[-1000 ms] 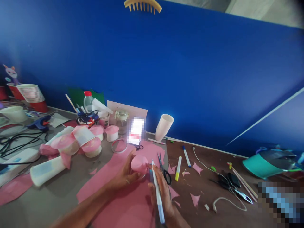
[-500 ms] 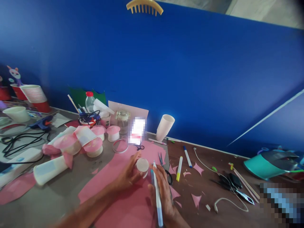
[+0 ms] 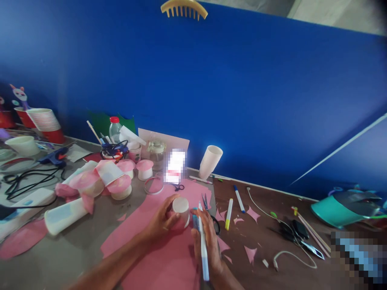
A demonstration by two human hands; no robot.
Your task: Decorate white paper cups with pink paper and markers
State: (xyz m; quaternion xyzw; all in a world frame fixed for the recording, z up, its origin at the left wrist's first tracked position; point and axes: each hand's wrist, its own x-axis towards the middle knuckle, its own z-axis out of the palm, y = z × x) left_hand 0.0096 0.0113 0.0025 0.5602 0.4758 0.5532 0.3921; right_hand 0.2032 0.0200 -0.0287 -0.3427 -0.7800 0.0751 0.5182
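Note:
My left hand (image 3: 165,217) has its fingers closed round the side of a small white paper cup (image 3: 180,205), whose flat bottom faces up. Below the cup lies a large sheet of pink paper (image 3: 163,253). A white marker with a pale blue end (image 3: 204,257) lies along my right hand (image 3: 209,231), held close to the cup's right side. Something blue, perhaps a cap, shows by the right fingers; I cannot make it out clearly. Scissors (image 3: 215,223) with dark handles rest just beyond the right hand, partly hidden by it.
Pink-topped cups (image 3: 119,187) and a hot glue gun (image 3: 54,157) are on the left. A white cup stack (image 3: 211,159) leans by the blue wall. A yellow-capped marker (image 3: 229,213), a blue-capped marker (image 3: 238,199), pink scraps (image 3: 250,253) and a white cable (image 3: 290,253) lie right.
The small cup has tilted, so more of its side shows. My right hand and the marker have shifted slightly right, away from the cup.

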